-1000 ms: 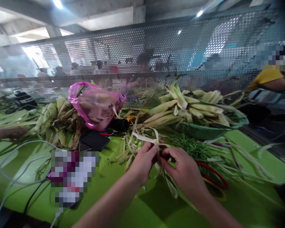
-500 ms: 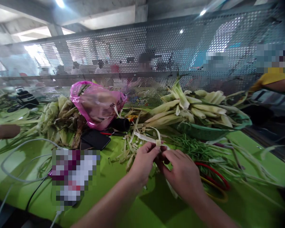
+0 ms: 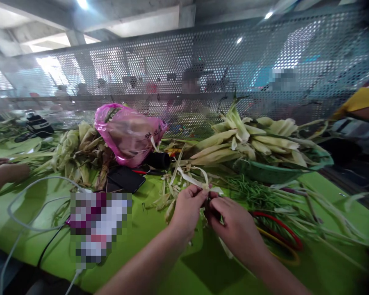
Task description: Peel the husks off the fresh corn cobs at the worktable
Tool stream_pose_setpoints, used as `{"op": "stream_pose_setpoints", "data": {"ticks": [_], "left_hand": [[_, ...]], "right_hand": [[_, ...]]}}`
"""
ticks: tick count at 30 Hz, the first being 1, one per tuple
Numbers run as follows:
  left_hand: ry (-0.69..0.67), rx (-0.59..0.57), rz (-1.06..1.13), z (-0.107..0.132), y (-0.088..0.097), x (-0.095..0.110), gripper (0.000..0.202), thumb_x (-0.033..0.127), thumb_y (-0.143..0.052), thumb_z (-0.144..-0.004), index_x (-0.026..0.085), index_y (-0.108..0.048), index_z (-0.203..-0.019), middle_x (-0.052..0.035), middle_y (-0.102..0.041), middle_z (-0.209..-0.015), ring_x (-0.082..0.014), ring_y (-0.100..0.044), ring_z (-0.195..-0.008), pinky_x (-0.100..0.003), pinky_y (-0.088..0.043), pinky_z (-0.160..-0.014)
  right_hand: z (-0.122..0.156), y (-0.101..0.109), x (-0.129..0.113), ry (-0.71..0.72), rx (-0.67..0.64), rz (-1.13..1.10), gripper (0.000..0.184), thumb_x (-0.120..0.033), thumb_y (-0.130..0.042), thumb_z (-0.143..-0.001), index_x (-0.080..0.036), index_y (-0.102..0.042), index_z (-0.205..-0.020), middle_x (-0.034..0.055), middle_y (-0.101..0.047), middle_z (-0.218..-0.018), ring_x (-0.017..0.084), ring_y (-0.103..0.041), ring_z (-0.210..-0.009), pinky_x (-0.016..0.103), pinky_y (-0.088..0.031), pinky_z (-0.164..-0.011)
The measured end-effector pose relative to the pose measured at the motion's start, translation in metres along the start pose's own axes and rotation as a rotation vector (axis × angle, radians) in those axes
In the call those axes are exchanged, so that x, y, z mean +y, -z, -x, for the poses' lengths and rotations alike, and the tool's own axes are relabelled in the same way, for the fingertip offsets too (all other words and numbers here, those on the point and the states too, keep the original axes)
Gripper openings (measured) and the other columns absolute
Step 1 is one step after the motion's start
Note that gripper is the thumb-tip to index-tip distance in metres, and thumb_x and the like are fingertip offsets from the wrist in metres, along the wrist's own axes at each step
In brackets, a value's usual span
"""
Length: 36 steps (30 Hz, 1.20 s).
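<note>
Head view: person's own hands at ctr of green table (image 3: 150, 262), raised just above it.
Husk strip (image 3: 189, 178): pale, btwn both hands' fingertips; a loop & a loose end stick up past L thumb, on far side of hands.
L hand (image 3: 186, 209): thumb & index pinched tight on the strip's knotted bit; other fingers curled under.
R hand (image 3: 233, 223): fingers bent in, closed w/ thumb on same strip, right beside L fingertips; tips partly hidden.
Pale length (image 3: 226, 248): hangs below R hand; can't tell if same strip.
Red loop (image 3: 285, 225) & yellow loop (image 3: 296, 256): on table, just R of R hand.
Green shreds (image 3: 255, 194): beyond R hand, nr basket (image 3: 273, 174).
Husk pile (image 3: 221, 143): in & over basket's L side, beyond hands.
Pink bag (image 3: 127, 135): far side, L of ctr; black phone (image 3: 130, 179) in front of it.
White cable (image 3: 33, 229): curls across table, well L of L hand.
Co-worker's hand (image 3: 15, 173): far L edge, nr long leaves; grip can't tell.
</note>
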<state>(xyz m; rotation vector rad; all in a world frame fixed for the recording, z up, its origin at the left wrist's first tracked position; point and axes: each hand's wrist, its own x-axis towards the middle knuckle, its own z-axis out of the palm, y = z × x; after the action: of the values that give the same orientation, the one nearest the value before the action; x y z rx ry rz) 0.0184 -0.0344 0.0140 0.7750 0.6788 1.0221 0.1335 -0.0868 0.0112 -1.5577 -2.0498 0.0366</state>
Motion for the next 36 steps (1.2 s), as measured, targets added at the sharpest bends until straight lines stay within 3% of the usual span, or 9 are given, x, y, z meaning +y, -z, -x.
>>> {"op": "stream_pose_setpoints", "data": {"ticks": [7, 15, 18, 22, 27, 31, 36], "left_hand": [[-0.016, 0.016, 0.009, -0.002, 0.005, 0.002, 0.034, 0.032, -0.075, -0.066, 0.013, -0.071, -0.095, -0.0025, -0.067, -0.071, -0.0137, -0.063, -0.070, -0.027, -0.047, -0.073], [0.007, 0.055, -0.017, 0.001, 0.003, 0.011, 0.032, 0.033, -0.076, -0.069, 0.013, -0.070, -0.093, -0.0045, -0.068, -0.075, -0.0136, -0.064, -0.072, -0.024, -0.048, -0.072], [0.022, 0.000, -0.058, -0.001, 0.008, 0.016, 0.038, 0.040, -0.076, -0.069, 0.012, -0.070, -0.095, -0.0029, -0.065, -0.071, -0.0112, -0.060, -0.066, -0.021, -0.045, -0.062], [0.041, -0.132, -0.053, -0.001, 0.012, 0.017, 0.042, 0.044, -0.076, -0.070, 0.012, -0.068, -0.097, -0.0001, -0.061, -0.068, -0.0088, -0.058, -0.063, -0.019, -0.045, -0.063], [0.091, -0.213, -0.070, 0.005, 0.009, 0.009, 0.039, 0.043, -0.074, -0.073, 0.013, -0.059, -0.093, -0.0014, -0.063, -0.070, -0.0108, -0.060, -0.063, -0.021, -0.047, -0.063], [0.098, -0.235, -0.078, 0.005, 0.008, 0.007, 0.034, 0.041, -0.070, -0.077, 0.014, -0.054, -0.090, -0.0018, -0.063, -0.070, -0.0106, -0.060, -0.063, -0.021, -0.047, -0.062], [0.112, -0.279, -0.036, 0.003, 0.010, 0.006, 0.032, 0.038, -0.068, -0.079, 0.015, -0.052, -0.093, -0.0018, -0.063, -0.069, -0.0101, -0.059, -0.062, -0.021, -0.047, -0.065]], "right_hand": [[0.001, 0.006, -0.003, -0.009, -0.062, -0.086, 0.016, -0.014, -0.049, -0.079, -0.021, -0.042, -0.067, 0.0024, -0.053, -0.070, 0.019, -0.047, -0.068, 0.029, -0.032, -0.061], [0.003, 0.006, -0.004, -0.017, -0.144, -0.203, 0.017, -0.014, -0.049, -0.080, -0.020, -0.043, -0.065, 0.0020, -0.052, -0.069, 0.018, -0.046, -0.068, 0.029, -0.031, -0.062], [0.002, 0.010, 0.000, -0.165, -0.147, -0.413, 0.020, -0.030, -0.053, -0.088, -0.020, -0.055, -0.072, 0.0017, -0.055, -0.071, 0.018, -0.048, -0.069, 0.029, -0.033, -0.062], [-0.002, 0.014, 0.009, -0.506, 0.006, -0.847, 0.032, -0.051, -0.057, -0.088, -0.020, -0.065, -0.088, 0.0021, -0.057, -0.075, 0.017, -0.049, -0.070, 0.026, -0.035, -0.059], [-0.005, 0.006, 0.015, -0.702, 0.091, -1.323, 0.032, -0.044, -0.079, -0.072, -0.021, -0.071, -0.093, 0.0012, -0.061, -0.079, 0.012, -0.049, -0.066, 0.021, -0.036, -0.056], [-0.006, 0.004, 0.014, -0.765, 0.054, -1.481, 0.027, -0.037, -0.085, -0.066, -0.018, -0.071, -0.081, 0.0002, -0.062, -0.073, 0.011, -0.052, -0.065, 0.019, -0.041, -0.059], [-0.007, 0.004, 0.013, -0.846, 0.022, -1.593, 0.031, -0.032, -0.089, -0.059, -0.020, -0.072, -0.082, -0.0011, -0.063, -0.070, 0.010, -0.054, -0.062, 0.019, -0.044, -0.060]]}}
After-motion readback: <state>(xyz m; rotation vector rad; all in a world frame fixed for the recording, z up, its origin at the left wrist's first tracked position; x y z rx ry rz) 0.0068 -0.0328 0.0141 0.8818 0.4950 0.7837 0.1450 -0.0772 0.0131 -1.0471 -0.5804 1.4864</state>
